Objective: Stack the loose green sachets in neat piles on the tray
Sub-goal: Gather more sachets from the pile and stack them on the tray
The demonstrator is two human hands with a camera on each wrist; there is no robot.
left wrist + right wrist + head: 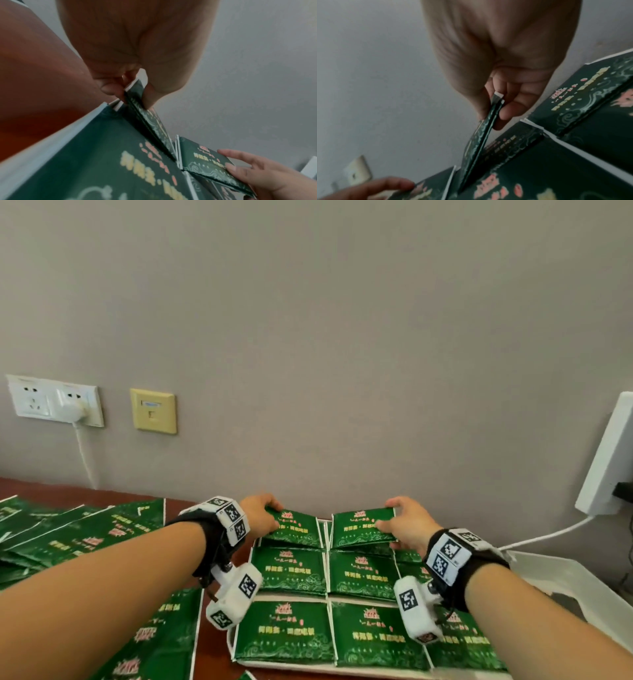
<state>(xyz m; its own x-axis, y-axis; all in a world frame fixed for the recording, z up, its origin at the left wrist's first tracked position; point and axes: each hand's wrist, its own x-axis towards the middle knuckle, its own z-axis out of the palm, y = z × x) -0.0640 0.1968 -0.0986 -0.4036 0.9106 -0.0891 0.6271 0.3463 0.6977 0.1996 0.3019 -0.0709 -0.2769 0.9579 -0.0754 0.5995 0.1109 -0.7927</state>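
Green sachets with gold and red print lie in piles on a white tray (239, 637) in front of me. My left hand (265, 517) pinches the left edge of a tilted green sachet (298, 530) over the far-left pile. My right hand (397, 520) pinches the right edge of another green sachet (359, 529) over the far-middle pile. In the left wrist view thumb and fingers (109, 88) clamp a few sachets (145, 116) together. The right wrist view shows the same kind of pinch on a thin bundle (486, 121). Loose sachets (85, 535) lie scattered on the left.
The tray sits on a reddish-brown table (212, 645) against a grey wall. Wall sockets (54, 402) with a plugged cable are at the left. A second white tray (561, 577) stands to the right, and a white device (606, 460) with a cable leans on the wall.
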